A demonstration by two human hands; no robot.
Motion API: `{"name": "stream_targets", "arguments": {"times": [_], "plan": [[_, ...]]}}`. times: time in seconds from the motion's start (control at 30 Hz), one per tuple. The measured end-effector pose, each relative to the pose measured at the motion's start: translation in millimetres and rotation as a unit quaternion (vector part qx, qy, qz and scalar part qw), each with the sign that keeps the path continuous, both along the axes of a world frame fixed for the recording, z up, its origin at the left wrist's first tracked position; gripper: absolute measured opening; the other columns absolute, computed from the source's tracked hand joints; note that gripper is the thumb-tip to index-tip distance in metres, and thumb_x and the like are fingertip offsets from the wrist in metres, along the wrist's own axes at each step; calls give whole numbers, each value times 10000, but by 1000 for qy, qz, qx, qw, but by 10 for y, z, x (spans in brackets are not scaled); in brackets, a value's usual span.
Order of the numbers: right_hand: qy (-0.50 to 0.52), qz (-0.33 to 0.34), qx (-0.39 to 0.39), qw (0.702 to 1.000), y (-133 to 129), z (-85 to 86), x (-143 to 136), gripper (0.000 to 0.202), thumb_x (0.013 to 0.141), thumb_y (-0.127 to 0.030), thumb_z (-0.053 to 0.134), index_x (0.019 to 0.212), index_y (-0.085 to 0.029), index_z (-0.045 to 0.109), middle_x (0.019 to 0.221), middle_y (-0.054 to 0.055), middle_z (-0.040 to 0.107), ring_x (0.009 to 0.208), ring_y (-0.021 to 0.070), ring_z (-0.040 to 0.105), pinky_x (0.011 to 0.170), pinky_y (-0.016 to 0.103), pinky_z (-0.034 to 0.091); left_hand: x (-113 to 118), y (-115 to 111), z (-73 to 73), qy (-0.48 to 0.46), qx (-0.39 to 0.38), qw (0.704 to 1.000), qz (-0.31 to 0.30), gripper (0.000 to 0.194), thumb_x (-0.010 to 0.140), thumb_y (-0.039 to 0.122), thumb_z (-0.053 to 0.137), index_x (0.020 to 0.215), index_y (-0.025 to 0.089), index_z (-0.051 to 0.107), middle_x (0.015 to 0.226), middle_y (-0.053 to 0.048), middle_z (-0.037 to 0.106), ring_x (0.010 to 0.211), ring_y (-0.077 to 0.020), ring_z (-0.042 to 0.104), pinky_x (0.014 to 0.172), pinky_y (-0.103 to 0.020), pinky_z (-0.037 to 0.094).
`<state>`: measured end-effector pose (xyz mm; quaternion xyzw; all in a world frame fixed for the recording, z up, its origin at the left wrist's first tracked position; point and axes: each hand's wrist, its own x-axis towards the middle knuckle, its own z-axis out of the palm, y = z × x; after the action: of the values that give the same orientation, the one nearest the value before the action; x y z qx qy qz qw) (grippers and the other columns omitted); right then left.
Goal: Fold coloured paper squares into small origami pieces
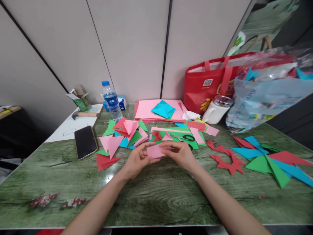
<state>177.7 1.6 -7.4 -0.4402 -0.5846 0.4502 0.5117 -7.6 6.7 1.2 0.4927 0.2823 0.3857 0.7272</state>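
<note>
The fingers of the left hand [137, 160] are closed on the left end of a small pink paper piece [155, 151], and the fingers of the right hand [182, 156] pinch its right end. The piece is held above the near middle of the bench [151, 192], between the two hands.

Just beyond the hands lie scissors [187, 137] with black handles, on green and pink sheets [200, 137]. To the left of these is a loose heap of folded paper [129, 130] in pink, red, green and blue. Further left are a dark-screened phone [85, 142] and a hammer [86, 114] with a wooden handle, the hammer on a white sheet [70, 129].

A water bottle [112, 101] with a blue cap stands behind the heap; the writing on its blue label is too small to read. Near the wall, a folded blue paper [163, 109] rests on a stack of pink sheets [144, 109].

At the right, red zigzag pieces [228, 160] lie near a spread of long folded points [271, 163] in red, blue and green. Behind them stand a white mug [215, 112], a red bag [198, 88] bearing a square printed code and partly hidden yellow lettering, and a pale blue plastic bag [266, 101] on which "COPY PAPER" can be read.
</note>
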Motion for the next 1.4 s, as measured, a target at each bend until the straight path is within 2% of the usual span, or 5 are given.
{"name": "stream_targets", "arguments": {"times": [0.3,0.67,0.97,1.13,1.4], "plan": [[-17,-21,9,1000,1,-15,0,202,688,-257,656,874,-187,687,910,64,697,819,210,633,716,342,515,18,-11,50,-21,-26,999,6,555,675,133,672,1182,157,447,1023,-120,660,983,-243,612,920,-466,444],[-147,-28,177,973,-31,2,-37,287,709,-193,653,991,-224,605,986,54,650,949,214,581,842,356,452,45,-10,-7,21,1,999,37,589,654,148,706,1176,178,434,995,-92,666,903,-208,647,888,-397,480],[-140,-57,124,981,21,-71,39,268,806,-179,484,1062,-217,555,984,67,627,766,183,630,698,331,527,19,40,-34,33,-1,995,97,480,651,187,709,1089,121,523,996,-100,679,851,-230,664,827,-430,523],[-34,-115,51,991,67,-33,77,233,848,-341,458,1001,-206,571,935,80,649,793,199,632,698,353,545,2,61,-12,105,53,986,118,328,689,210,659,993,107,591,833,-79,713,760,-215,680,756,-383,549],[81,99,-165,978,-12,34,-50,363,754,-512,549,843,-172,635,796,40,663,748,183,652,678,340,557,23,41,8,193,141,962,130,139,724,206,579,816,134,655,674,-26,684,639,-177,653,658,-316,541]]}}
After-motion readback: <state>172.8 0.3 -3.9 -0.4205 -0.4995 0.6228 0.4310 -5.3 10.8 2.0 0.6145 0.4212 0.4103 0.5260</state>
